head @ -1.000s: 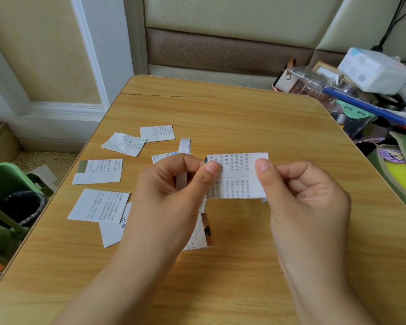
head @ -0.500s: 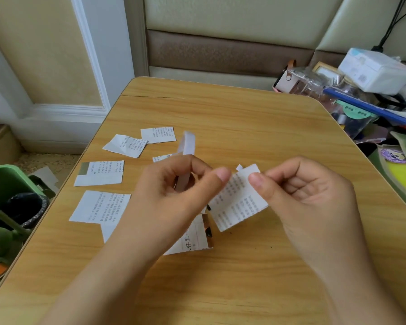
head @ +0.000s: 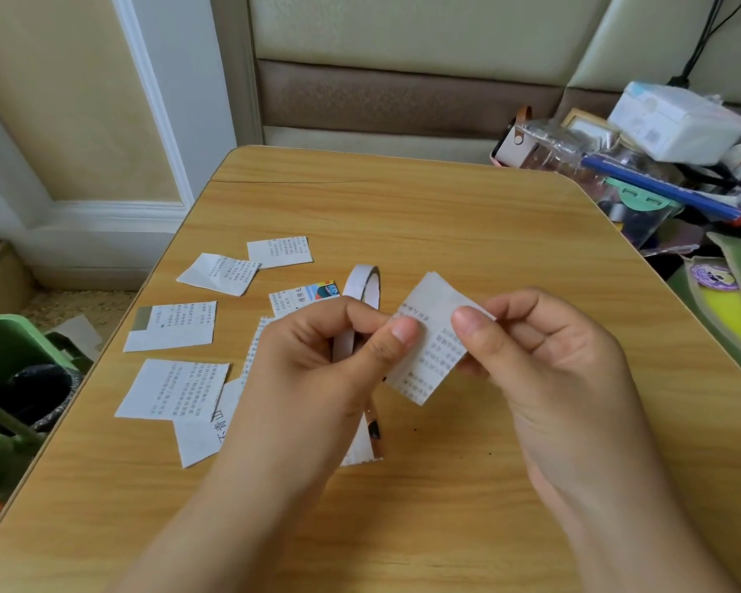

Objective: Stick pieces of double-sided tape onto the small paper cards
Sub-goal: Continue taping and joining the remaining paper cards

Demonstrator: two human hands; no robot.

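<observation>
A small printed paper card (head: 432,340) is held tilted above the wooden table (head: 445,224). My right hand (head: 548,361) pinches its right edge between thumb and fingers. My left hand (head: 326,361) pinches the card's left edge with its thumb, and its fingers curl round a white roll of double-sided tape (head: 362,288) that stands up behind them. Several other printed cards (head: 176,391) lie flat on the table's left half.
A green bin (head: 9,378) with a black liner stands on the floor left of the table. Cluttered boxes, a clear bag and a tissue pack (head: 676,122) crowd the far right edge. A padded headboard rises behind the table.
The card has tilted from level to slanted and turned between my fingers. My right hand shifted its pinch along the edge. The tape roll rose slightly in my left hand.
</observation>
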